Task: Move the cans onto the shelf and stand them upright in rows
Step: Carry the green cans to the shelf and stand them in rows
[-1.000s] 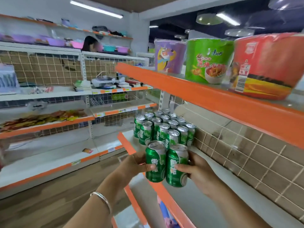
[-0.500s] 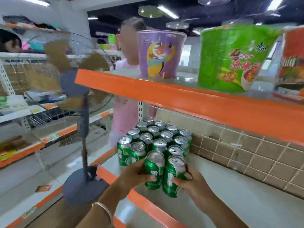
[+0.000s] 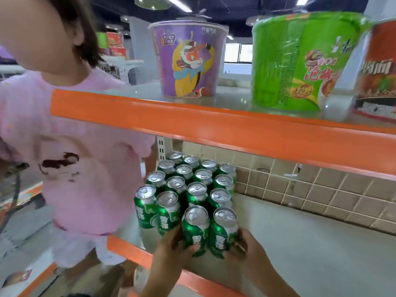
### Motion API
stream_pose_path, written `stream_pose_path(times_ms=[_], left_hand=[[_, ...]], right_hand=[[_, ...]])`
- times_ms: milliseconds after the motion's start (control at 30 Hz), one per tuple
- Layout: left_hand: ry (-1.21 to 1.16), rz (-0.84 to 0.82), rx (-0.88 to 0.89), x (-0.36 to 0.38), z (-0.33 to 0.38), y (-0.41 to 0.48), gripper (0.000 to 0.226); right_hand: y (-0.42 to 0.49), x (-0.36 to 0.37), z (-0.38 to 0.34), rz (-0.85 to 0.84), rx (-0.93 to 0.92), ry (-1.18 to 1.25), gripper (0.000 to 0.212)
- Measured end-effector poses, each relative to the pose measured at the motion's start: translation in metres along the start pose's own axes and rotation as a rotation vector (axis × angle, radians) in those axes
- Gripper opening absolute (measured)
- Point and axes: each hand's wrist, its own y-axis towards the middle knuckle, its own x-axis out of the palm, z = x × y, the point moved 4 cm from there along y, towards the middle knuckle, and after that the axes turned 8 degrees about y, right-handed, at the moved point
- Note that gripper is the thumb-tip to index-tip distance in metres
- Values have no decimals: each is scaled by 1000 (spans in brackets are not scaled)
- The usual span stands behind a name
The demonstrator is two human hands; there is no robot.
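I have two green aluminium drink cans with silver tops, one in each hand: the left can (image 3: 195, 229) and the right can (image 3: 224, 231) stand side by side, touching, at the front of the pale grey lower shelf (image 3: 300, 243), just in front of the block of green cans already standing in rows (image 3: 188, 183). My left hand (image 3: 171, 251) has its fingers (image 3: 191, 249) wrapped around the left can's base; my right hand (image 3: 246, 251) is closed on the right can's lower side.

I judge the bases are at or nearly on the shelf, though I cannot see the contact. To do this well I would slide both straight back until they meet the row behind, keep them vertical, line them up with the two right-hand columns, then let go without nudging the neighbours. A person in a pink shirt (image 3: 70, 159) stands close on the left, beside the orange shelf edge (image 3: 137, 254).
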Motion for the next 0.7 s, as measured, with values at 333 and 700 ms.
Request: stream_pose_path(times_ms=[333, 700], left_hand=[[215, 220, 25, -6, -11, -8, 59], [383, 368, 5, 3, -29, 1, 64]], right_hand=[[-3, 5, 5, 71, -44, -34, 62], [-5, 32, -12, -8, -92, 24, 74]])
